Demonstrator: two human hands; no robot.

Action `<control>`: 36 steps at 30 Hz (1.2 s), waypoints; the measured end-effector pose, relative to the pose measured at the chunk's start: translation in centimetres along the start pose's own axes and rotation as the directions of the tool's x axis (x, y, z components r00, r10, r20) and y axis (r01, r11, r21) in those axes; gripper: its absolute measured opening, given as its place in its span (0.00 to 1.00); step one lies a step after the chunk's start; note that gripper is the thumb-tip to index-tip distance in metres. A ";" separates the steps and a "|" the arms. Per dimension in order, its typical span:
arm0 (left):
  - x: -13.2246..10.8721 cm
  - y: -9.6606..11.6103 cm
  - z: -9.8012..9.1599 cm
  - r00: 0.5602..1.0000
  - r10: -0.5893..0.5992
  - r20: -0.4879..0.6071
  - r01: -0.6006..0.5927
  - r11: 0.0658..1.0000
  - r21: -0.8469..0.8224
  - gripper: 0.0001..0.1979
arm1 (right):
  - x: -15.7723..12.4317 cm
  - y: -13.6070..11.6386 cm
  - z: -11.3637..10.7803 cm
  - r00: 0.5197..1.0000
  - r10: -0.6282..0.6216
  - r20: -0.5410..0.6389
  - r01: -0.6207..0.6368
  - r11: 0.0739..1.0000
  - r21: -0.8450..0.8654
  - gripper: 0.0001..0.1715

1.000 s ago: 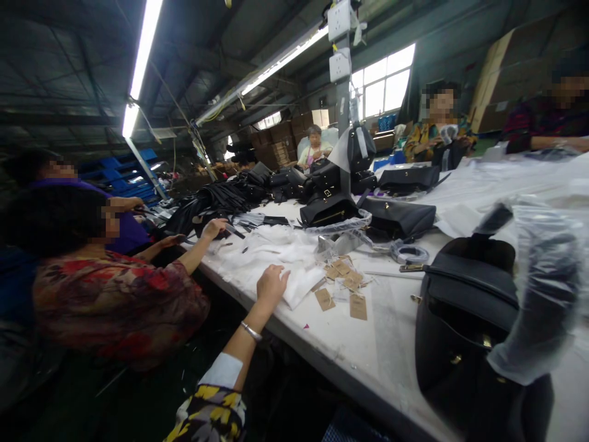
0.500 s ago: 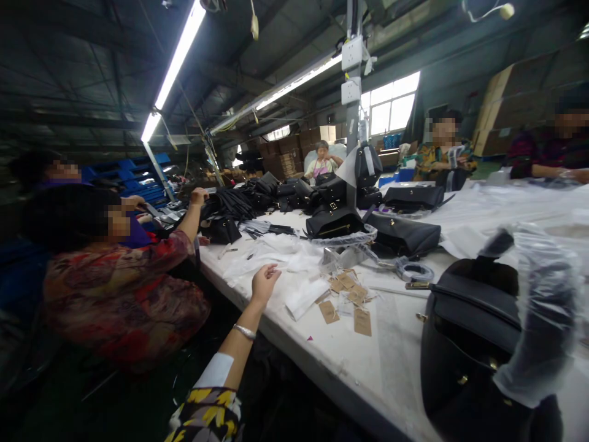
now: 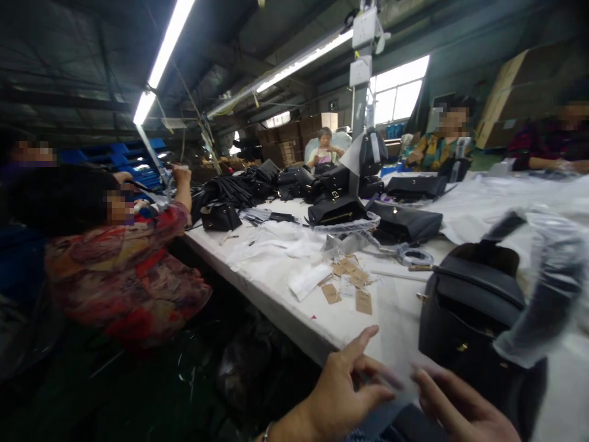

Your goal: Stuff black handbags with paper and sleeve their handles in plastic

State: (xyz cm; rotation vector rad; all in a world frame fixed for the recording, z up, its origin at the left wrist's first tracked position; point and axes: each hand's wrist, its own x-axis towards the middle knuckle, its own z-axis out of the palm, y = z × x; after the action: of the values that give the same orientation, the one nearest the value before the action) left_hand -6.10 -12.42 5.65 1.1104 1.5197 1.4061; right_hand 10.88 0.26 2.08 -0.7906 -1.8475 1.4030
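Note:
Both of my hands are close together over the near edge of the table, just left of a black leather bag [image 3: 464,344]. On my left hand [image 3: 345,383] the index finger points up, while the thumb and another finger close in a pinch. The fingers of my right hand [image 3: 460,402] are pressed together, facing the left fingertips. A pale, see-through patch shows between and below the hands; blur hides what the fingers hold. Clear plastic wraps the bag's strap [image 3: 547,288].
Brown paper tags [image 3: 363,302] and white sheets [image 3: 310,279] lie beyond my hands. More black bags [image 3: 405,221] are heaped around a post [image 3: 361,110]. A co-worker in a red patterned top [image 3: 115,276] sits at the left; other people sit across the table.
My left hand has come back from over the white sheets to the near table edge. My right hand has entered view beside it. The co-worker's raised hand has moved left.

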 end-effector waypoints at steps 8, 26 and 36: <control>1.5 -0.1 1.4 0.998 0.017 0.059 -0.016 1.000 -0.007 0.23 | -2.3 -4.6 1.3 0.972 0.173 -0.160 -0.169 0.985 0.034 0.20; 1.9 -3.1 3.0 0.953 -0.298 0.056 0.295 0.869 -0.397 0.18 | -4.5 -2.1 -3.5 0.942 -0.084 -0.325 -0.088 0.872 -0.482 0.14; 0.9 -3.0 3.1 0.959 -0.244 0.144 0.271 0.940 -0.208 0.19 | -4.6 -2.0 -3.0 0.978 0.174 -0.112 -0.197 0.949 -0.248 0.19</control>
State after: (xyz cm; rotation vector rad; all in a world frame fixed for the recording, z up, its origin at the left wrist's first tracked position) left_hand -3.78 -10.66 2.43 0.8071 1.3304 1.2732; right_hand 15.81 -2.20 3.89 -1.1658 -1.9509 1.2293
